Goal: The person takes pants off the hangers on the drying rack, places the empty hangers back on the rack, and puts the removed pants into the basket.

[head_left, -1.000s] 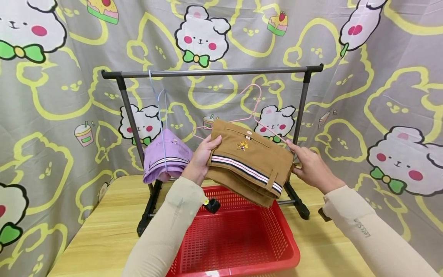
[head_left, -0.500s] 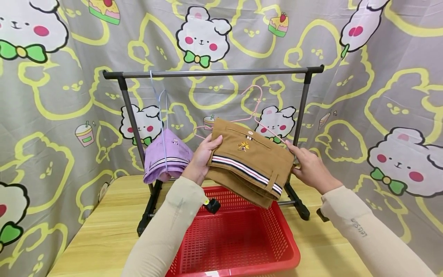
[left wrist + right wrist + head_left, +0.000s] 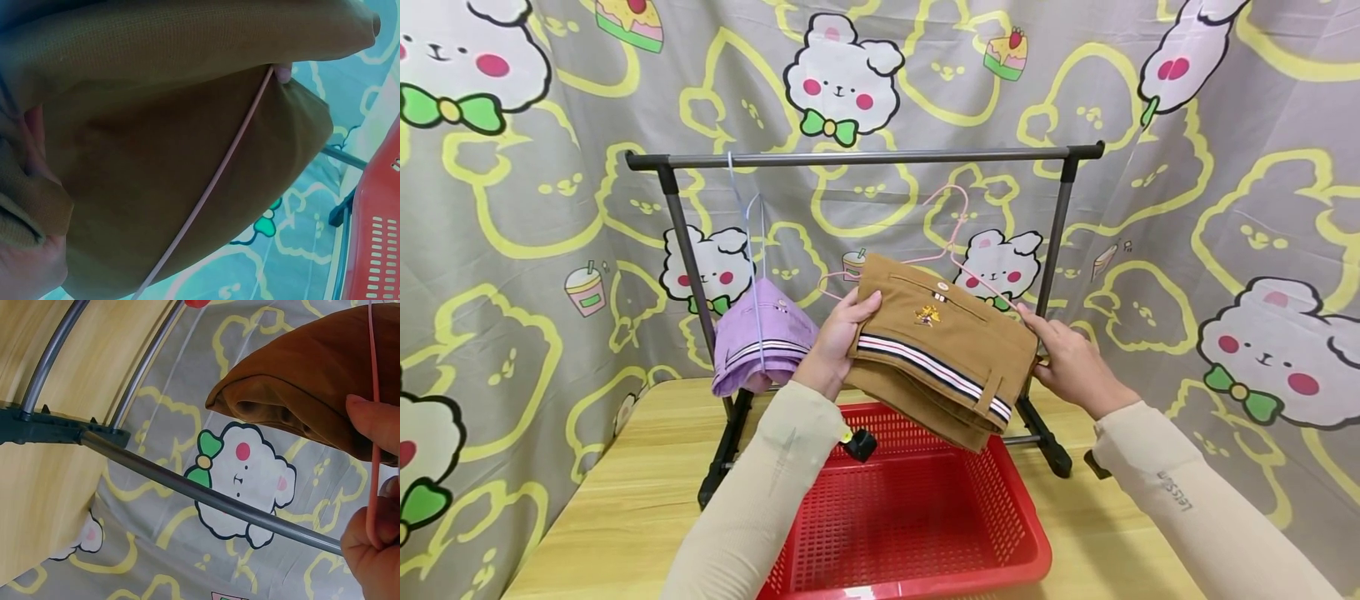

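Note:
Brown folded trousers (image 3: 947, 350) with a striped band and a small embroidered motif hang over a pink wire hanger (image 3: 373, 356). My left hand (image 3: 838, 342) grips their left edge, thumb on the front. At the opposite side, my right hand (image 3: 1078, 367) pinches the hanger's right end along with the cloth. Seen from the left wrist, the hanger's lower bar (image 3: 206, 194) runs slantwise across the brown fabric, and part of the left hand (image 3: 28, 269) is behind a fold. The hanger's hook points up, below the rail and apart from it.
A metal clothes rack (image 3: 887, 157) stands on the wooden table (image 3: 602, 483). Purple folded trousers (image 3: 760, 325) hang at its left from a light blue hanger (image 3: 732, 179). Under my hands is a red perforated basket (image 3: 1037, 558). A patterned curtain (image 3: 880, 100) surrounds the table.
Both hands keep their hold on the brown trousers and hanger, nearly still. The right forearm has shifted slightly left, and the head view has drifted a little.

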Demonstrator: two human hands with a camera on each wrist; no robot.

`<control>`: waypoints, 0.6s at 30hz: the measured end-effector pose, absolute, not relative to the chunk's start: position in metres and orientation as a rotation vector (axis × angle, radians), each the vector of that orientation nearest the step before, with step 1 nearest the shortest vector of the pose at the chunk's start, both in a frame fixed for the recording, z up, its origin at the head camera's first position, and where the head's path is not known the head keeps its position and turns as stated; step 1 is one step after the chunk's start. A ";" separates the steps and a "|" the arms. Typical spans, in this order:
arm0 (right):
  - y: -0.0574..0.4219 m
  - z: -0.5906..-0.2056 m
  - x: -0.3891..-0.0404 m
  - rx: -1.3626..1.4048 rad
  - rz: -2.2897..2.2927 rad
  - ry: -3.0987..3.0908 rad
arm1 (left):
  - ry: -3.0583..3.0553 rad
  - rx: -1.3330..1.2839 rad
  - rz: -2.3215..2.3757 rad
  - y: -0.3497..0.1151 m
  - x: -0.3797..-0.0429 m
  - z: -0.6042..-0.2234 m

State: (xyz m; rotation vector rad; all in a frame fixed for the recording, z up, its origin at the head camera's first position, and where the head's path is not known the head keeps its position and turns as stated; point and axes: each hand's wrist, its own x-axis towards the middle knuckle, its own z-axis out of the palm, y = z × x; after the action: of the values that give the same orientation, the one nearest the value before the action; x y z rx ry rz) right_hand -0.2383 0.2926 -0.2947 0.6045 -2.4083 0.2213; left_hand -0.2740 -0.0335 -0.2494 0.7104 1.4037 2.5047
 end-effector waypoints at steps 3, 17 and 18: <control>0.292 -0.295 -0.238 0.592 0.223 -2.434 | 1.404 0.706 2.510 -0.033 -0.274 -0.249; 0.294 -0.299 -0.237 0.581 0.228 -2.446 | 1.359 0.738 2.512 -0.033 -0.269 -0.247; 0.294 -0.299 -0.238 0.583 0.224 -2.442 | 1.356 0.740 2.510 -0.033 -0.269 -0.247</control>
State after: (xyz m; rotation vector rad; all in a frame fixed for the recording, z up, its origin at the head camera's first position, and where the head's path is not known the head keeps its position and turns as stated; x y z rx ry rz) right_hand -0.2376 0.2940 -0.2990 0.5834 -2.4424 0.2238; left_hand -0.2690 -0.0333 -0.2467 0.7398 1.3562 2.5097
